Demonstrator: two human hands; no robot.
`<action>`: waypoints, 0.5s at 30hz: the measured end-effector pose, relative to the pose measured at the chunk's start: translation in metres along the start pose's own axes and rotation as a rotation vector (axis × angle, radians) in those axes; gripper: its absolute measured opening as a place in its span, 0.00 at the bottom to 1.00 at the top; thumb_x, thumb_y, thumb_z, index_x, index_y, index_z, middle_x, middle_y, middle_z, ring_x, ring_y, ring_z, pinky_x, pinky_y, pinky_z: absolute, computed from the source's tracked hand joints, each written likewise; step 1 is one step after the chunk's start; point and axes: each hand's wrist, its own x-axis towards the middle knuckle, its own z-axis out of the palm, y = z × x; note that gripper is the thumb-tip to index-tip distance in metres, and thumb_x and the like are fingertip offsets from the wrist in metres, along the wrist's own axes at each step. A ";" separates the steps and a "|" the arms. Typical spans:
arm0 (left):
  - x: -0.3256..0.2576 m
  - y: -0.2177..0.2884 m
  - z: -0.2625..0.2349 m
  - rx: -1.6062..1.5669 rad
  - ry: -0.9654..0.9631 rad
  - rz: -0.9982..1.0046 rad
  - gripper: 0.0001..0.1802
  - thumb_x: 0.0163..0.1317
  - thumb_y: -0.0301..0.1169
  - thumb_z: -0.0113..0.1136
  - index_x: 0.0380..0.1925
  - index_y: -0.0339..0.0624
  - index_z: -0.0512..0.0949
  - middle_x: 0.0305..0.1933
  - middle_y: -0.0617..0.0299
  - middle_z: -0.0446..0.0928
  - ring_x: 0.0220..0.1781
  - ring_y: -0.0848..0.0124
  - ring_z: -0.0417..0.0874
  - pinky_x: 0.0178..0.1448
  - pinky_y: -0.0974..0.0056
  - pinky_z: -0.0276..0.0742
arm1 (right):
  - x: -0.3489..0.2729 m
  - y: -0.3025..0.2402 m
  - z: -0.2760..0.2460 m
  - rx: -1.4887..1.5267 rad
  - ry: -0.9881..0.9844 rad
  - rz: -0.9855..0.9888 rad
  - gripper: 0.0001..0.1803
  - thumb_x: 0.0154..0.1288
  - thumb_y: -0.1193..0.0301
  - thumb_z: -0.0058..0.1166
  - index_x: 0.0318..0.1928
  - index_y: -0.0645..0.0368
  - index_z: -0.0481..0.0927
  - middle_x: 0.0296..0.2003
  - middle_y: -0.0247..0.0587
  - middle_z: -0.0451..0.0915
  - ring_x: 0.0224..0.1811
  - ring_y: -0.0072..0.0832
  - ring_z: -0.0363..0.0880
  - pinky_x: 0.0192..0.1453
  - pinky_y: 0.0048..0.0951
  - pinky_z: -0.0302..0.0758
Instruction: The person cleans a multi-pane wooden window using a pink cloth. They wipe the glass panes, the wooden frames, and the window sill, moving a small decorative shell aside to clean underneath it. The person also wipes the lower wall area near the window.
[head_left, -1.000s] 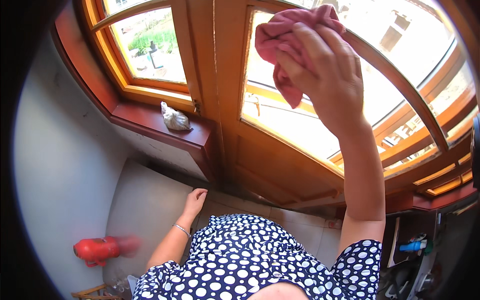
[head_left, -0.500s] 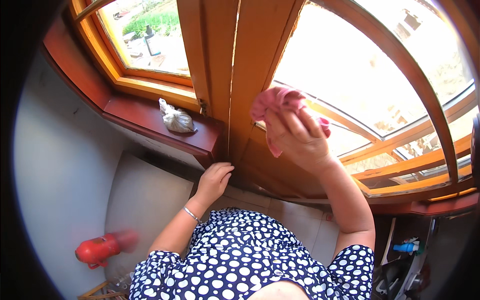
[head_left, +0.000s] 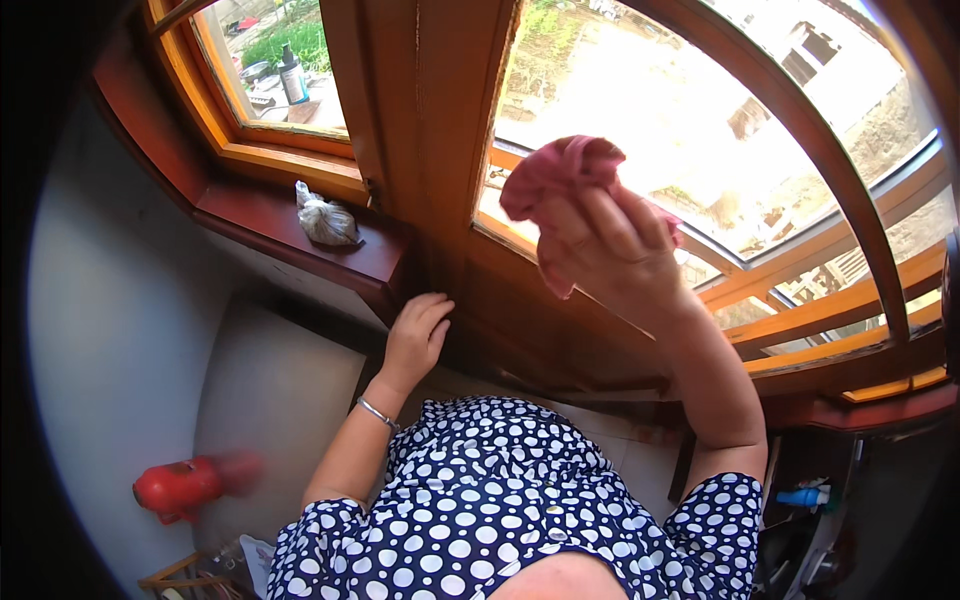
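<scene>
A bunched pink cloth [head_left: 570,170] is pressed under the fingers of my right hand [head_left: 625,255]. It lies in front of the lower left part of the large glass pane [head_left: 650,110] in a wooden door [head_left: 450,170], and a fold of it hangs below my palm. Lower and to the left, my left hand [head_left: 415,330] rests with loosely bent, slightly parted fingers against the dark lower part of the door, beside the end of the windowsill. No object shows in it. On that reddish-brown sill [head_left: 265,240] sits a knotted, clear plastic bag [head_left: 328,222] with greyish contents.
Left of the door is a smaller window [head_left: 275,150] with a dark-capped bottle [head_left: 292,75] standing outside. A red fire extinguisher [head_left: 180,488] is by the grey wall at lower left. At lower right, a blue item [head_left: 803,496] lies among dark clutter.
My right hand and the cloth have moved right along the pane, away from its lower left corner. The view has shifted, and the bright line along the door's edge no longer shows.
</scene>
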 end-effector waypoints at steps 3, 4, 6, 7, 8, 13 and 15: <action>0.039 0.014 -0.007 0.079 0.170 0.084 0.17 0.60 0.21 0.63 0.50 0.38 0.80 0.54 0.49 0.80 0.57 0.49 0.80 0.62 0.53 0.77 | 0.021 0.054 -0.036 -0.094 0.103 0.047 0.07 0.56 0.64 0.63 0.38 0.41 0.85 0.57 0.25 0.77 0.62 0.30 0.72 0.66 0.37 0.71; 0.050 0.019 -0.009 0.084 0.216 0.099 0.17 0.61 0.20 0.62 0.52 0.38 0.80 0.55 0.49 0.80 0.57 0.49 0.80 0.62 0.53 0.77 | 0.025 0.070 -0.043 -0.124 0.151 0.061 0.09 0.54 0.64 0.66 0.38 0.40 0.86 0.57 0.24 0.77 0.62 0.31 0.72 0.65 0.38 0.72; 0.070 0.026 -0.004 0.143 0.293 0.155 0.18 0.63 0.21 0.62 0.54 0.39 0.79 0.59 0.51 0.79 0.60 0.50 0.79 0.64 0.54 0.76 | 0.024 0.087 -0.043 -0.094 0.247 0.079 0.12 0.53 0.64 0.69 0.41 0.40 0.87 0.57 0.24 0.77 0.63 0.33 0.72 0.62 0.39 0.74; 0.078 0.034 -0.001 0.185 0.334 0.180 0.19 0.63 0.22 0.62 0.55 0.40 0.79 0.60 0.52 0.78 0.61 0.51 0.79 0.64 0.54 0.76 | 0.024 0.096 -0.043 -0.077 0.296 0.086 0.14 0.53 0.64 0.71 0.42 0.39 0.87 0.57 0.24 0.77 0.63 0.34 0.72 0.60 0.40 0.74; 0.082 0.041 0.002 0.242 0.346 0.204 0.20 0.64 0.22 0.62 0.56 0.40 0.78 0.63 0.53 0.76 0.63 0.53 0.77 0.66 0.55 0.75 | 0.020 0.096 -0.038 -0.044 0.295 0.088 0.16 0.54 0.66 0.71 0.45 0.39 0.87 0.58 0.27 0.76 0.64 0.36 0.71 0.59 0.41 0.76; 0.086 0.049 0.029 0.289 0.273 0.224 0.22 0.64 0.21 0.61 0.59 0.42 0.76 0.69 0.52 0.71 0.70 0.53 0.72 0.70 0.54 0.69 | 0.013 0.052 -0.023 -0.064 0.202 0.168 0.11 0.58 0.61 0.63 0.43 0.40 0.87 0.58 0.23 0.78 0.65 0.31 0.70 0.65 0.40 0.69; 0.087 0.047 0.039 0.296 0.259 0.218 0.21 0.63 0.22 0.61 0.58 0.43 0.76 0.69 0.52 0.70 0.71 0.55 0.72 0.70 0.53 0.69 | 0.004 0.033 -0.015 -0.040 0.132 0.093 0.13 0.60 0.63 0.57 0.45 0.44 0.87 0.55 0.24 0.79 0.65 0.29 0.69 0.67 0.39 0.68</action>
